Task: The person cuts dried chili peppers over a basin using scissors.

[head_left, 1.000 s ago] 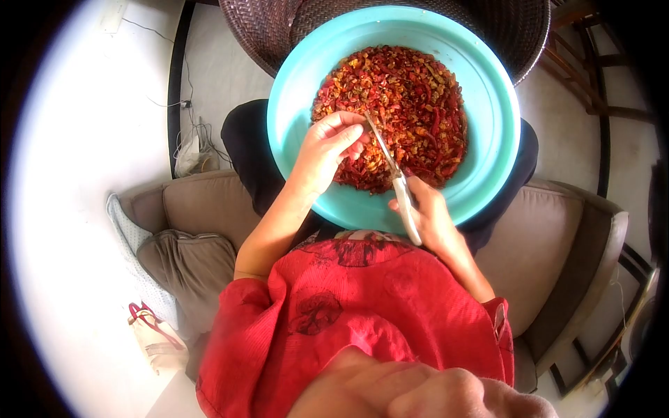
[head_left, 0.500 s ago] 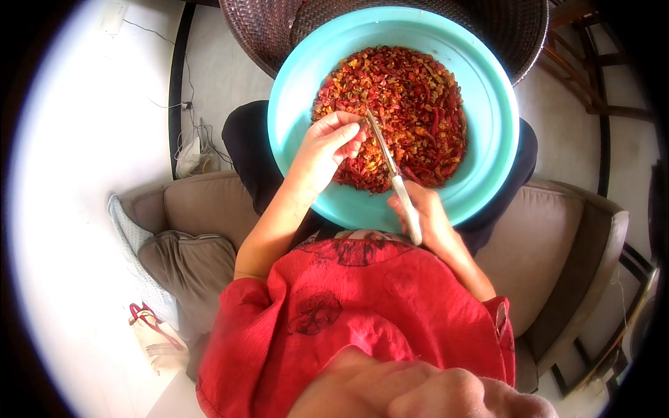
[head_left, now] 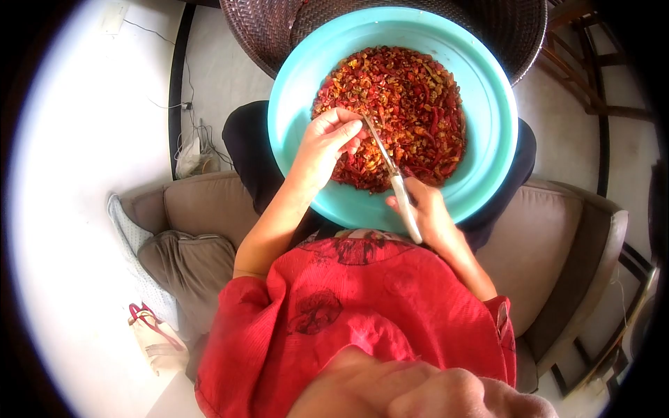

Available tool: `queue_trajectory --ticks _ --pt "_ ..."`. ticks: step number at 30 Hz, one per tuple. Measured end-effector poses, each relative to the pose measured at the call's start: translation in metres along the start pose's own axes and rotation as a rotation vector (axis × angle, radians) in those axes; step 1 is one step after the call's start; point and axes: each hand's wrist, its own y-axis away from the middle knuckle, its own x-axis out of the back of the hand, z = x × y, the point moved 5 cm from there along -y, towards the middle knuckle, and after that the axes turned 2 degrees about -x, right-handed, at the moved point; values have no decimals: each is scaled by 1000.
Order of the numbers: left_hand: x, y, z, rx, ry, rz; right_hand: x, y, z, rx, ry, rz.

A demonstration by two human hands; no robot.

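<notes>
A turquoise basin (head_left: 296,66) holds a heap of cut red and orange chilies (head_left: 401,104) with many pale seeds. Over the left side of the heap, my left hand (head_left: 331,139) is closed in a pinch. At its fingertips is a small dark reddish bit of chili, mostly hidden by the fingers. My right hand (head_left: 428,205), by the near rim, is wrapped around the pale handle of a pair of scissors (head_left: 380,148). The blades point up and left, nearly together, with their tips right beside my left fingertips.
Under and behind the basin is a dark woven basket (head_left: 251,28). The basin rests over my lap, between my knees, on a brown sofa (head_left: 536,230). Cables (head_left: 202,139) lie on the floor at left; wooden furniture (head_left: 585,63) stands at upper right.
The scissor tips have shifted slightly left and down, closer to my left fingertips. My right hand has moved only a little, and my left hand stays nearly in place.
</notes>
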Motion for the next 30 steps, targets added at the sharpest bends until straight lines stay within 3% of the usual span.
queue_trajectory --ticks 4,12,21,30 --pt "3 -1 -2 8 56 2 -6 2 9 -81 -196 -70" --pt "5 -2 -2 -13 185 12 5 5 -6 -24 24 -4" --pt "8 -1 0 -63 39 39 8 3 -19 -29 120 0" --pt "2 4 5 -57 115 83 2 -1 -14 -2 32 40"
